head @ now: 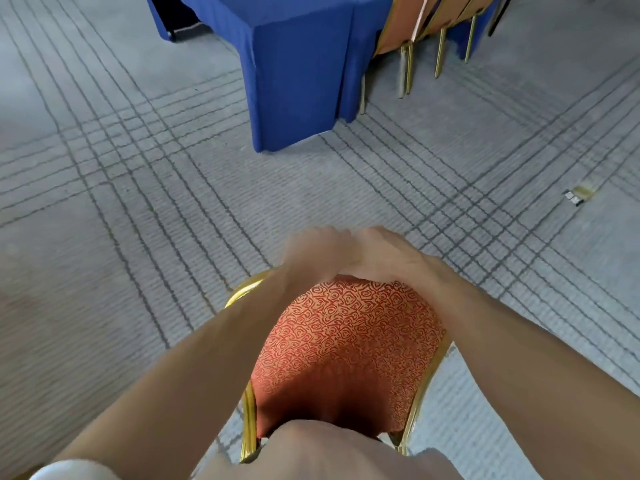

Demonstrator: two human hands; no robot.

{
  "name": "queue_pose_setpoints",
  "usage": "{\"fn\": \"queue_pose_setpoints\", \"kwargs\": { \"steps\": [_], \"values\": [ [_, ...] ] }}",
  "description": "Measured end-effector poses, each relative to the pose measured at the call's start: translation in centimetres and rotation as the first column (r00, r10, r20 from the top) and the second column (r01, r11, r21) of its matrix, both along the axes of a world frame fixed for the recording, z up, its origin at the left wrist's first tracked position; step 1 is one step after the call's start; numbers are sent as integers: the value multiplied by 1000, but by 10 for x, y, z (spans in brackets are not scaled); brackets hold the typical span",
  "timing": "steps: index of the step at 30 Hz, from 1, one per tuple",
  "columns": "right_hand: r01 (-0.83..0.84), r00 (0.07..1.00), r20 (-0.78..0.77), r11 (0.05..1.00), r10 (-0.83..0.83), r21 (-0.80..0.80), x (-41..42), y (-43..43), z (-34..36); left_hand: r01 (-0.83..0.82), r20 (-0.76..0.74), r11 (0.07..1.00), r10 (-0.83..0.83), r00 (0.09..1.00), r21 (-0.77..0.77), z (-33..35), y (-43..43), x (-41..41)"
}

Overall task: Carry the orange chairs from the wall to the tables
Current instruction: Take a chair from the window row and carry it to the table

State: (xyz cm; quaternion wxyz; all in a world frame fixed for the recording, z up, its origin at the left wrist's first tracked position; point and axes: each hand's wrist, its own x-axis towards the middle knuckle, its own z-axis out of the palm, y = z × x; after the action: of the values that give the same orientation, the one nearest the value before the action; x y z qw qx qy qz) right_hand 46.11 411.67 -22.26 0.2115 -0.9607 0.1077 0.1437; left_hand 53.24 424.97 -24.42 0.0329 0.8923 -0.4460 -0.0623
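Head view: left hand (317,252) and right hand (393,259), side by side and touching, clasp the orange chair (346,341) by the top edge of its backrest, fingers curled over the far side. This gold-framed chair is right in front of the person, over grey lined carpet (138,202); its feet are hidden. Ahead stands a blue-draped table (294,81), with more orange chairs (401,26) along its right side.
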Motion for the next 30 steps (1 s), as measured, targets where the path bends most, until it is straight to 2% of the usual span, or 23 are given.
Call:
{"fn": "queue_pose_setpoints", "kwargs": {
  "steps": [6, 10, 13, 15, 18, 20, 21, 23, 25, 27, 30],
  "values": [
    [-63, 990, 113, 987, 79, -145, 40, -41, 42, -22, 44, 995, 27, 999, -97, 38, -46, 47],
    [-92, 981, 150, 972, 126, -215, 65, -74, 48, -177, -108, 962, 158, 982, -207, 56, -78, 65],
    [-141, 960, 199, 952, 198, -270, 84, -94, 43, -212, -91, 934, 193, 977, -287, 59, -96, 78],
    [-168, 945, 224, 942, 238, -292, 101, -112, 33, -294, -89, 909, 280, 956, -295, 44, -114, 94],
    [-184, 946, 199, 927, 258, -328, 130, -149, 10, -441, -171, 860, 409, 896, -257, 19, -152, 117],
    [-182, 960, 150, 936, 235, -301, 143, -176, -13, -417, -218, 883, 372, 902, -217, -3, -171, 131],
    [-180, 966, 128, 940, 225, -290, 146, -187, -23, -352, -242, 913, 302, 922, -206, -13, -181, 134],
    [-180, 960, 151, 934, 236, -310, 151, -215, -42, -290, -248, 930, 233, 940, -226, -24, -208, 133],
    [-185, 943, 205, 923, 263, -336, 160, -233, -46, -371, -209, 889, 323, 923, -269, -23, -230, 134],
    [-203, 926, 247, 929, 285, -311, 179, -243, -41, -497, -178, 829, 465, 867, -257, -23, -244, 148],
    [-192, 908, 313, 940, 279, -281, 208, -252, -34, -523, -174, 826, 495, 851, -211, -18, -253, 182]
  ]
}}
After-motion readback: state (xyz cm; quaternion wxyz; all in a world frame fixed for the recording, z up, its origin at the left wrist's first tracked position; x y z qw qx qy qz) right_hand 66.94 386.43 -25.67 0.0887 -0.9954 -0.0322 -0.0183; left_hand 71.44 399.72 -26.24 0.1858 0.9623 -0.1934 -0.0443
